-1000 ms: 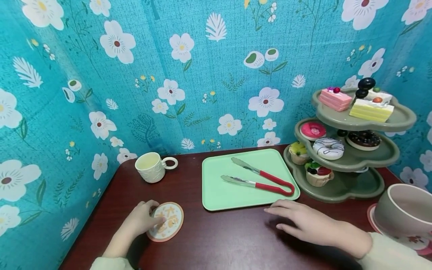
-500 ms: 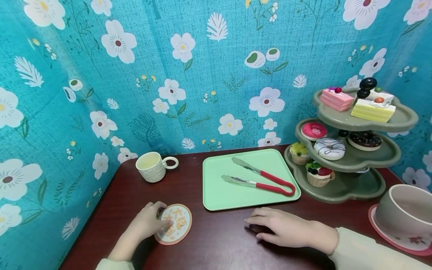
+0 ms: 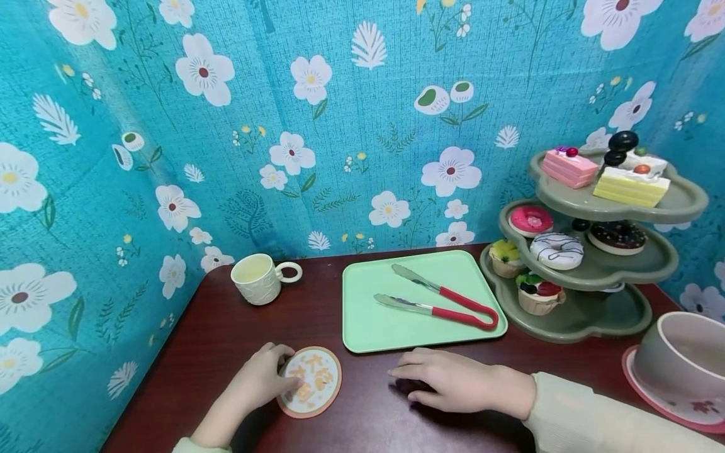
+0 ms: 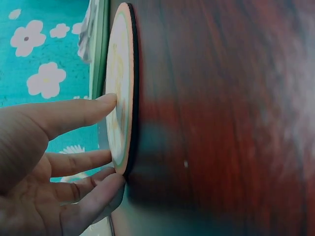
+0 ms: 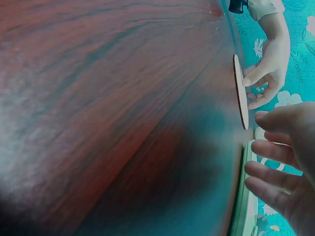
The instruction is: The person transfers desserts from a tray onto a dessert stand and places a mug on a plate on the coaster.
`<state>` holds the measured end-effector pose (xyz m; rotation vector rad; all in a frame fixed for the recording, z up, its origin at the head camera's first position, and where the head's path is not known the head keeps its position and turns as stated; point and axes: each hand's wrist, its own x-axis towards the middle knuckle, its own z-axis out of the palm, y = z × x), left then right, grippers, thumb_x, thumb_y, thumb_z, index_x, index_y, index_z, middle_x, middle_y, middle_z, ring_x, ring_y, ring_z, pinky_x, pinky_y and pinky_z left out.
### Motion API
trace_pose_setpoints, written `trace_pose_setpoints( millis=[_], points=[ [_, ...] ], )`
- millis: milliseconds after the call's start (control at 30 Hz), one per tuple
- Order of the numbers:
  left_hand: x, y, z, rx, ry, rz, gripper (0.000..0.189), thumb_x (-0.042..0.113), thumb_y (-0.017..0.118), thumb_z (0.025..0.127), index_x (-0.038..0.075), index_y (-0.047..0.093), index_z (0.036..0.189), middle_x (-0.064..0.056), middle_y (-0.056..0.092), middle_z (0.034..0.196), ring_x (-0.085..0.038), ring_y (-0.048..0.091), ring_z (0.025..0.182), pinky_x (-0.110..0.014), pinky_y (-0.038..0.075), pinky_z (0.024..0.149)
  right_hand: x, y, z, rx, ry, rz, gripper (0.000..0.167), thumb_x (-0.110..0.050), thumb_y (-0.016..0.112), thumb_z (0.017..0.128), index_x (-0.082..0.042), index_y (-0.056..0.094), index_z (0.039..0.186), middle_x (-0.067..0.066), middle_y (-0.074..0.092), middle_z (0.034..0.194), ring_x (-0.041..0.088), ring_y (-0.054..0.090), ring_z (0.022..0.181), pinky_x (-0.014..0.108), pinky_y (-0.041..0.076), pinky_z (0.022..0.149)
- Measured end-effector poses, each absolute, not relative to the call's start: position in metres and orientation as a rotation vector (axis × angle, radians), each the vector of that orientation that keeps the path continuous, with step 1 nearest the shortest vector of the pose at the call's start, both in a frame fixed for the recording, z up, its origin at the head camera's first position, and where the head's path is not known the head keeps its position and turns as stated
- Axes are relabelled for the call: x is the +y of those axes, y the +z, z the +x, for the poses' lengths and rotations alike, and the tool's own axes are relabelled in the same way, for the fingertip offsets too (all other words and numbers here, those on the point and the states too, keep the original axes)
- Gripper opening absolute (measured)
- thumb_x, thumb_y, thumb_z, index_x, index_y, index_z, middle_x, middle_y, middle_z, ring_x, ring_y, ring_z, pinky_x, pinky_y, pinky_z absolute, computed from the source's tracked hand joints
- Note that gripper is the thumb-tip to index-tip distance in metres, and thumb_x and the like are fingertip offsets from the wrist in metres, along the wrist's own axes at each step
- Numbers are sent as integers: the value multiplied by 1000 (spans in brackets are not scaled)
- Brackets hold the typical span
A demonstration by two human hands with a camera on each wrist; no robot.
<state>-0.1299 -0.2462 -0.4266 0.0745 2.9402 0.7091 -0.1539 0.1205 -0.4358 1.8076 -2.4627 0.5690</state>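
In the head view my left hand holds a round coaster by its left edge, near the front of the dark wooden table. The coaster is white with an orange rim and orange characters. In the left wrist view the thumb lies on the coaster's printed face, and the fingers are at its edge. To the right, my right hand hovers low over the table with its fingers loosely extended and nothing in them. The right wrist view shows this right hand apart from the coaster.
Behind the hands lies a green tray bearing red-handled tongs. A cream mug stands back left. A three-tier stand with cakes, donuts and cupcakes is at right, near a grey cup on a pink-rimmed coaster.
My left hand and the coaster have moved right and slightly toward me. My right hand has moved left, closer to the coaster.
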Motion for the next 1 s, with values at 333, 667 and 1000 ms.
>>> trace_pose_setpoints(
  millis=[333,667,1000],
  points=[
    [-235,-426,-126,2887,771,218,55,17,95,68,1,71,114,-4,59,93,-19,57,84,-39,50,74,112,-442,-151,-2522,552,1837,41,-20,71,99,-5,64,136,0,63,126,12,57,118,28,50,97],
    [-234,-425,-125,2706,890,410,66,8,97,64,-7,67,121,-7,58,95,-20,56,78,-28,50,64,110,-440,-149,-2608,537,1806,46,-22,70,99,-3,61,140,3,62,131,15,55,123,30,49,98],
    [-221,-424,-121,2601,950,573,75,-8,95,56,-11,64,125,-6,54,95,-7,57,67,-24,53,60,113,-441,-148,-2624,531,1783,46,-20,72,98,-4,61,140,2,62,132,15,54,125,31,49,100]
  ],
)
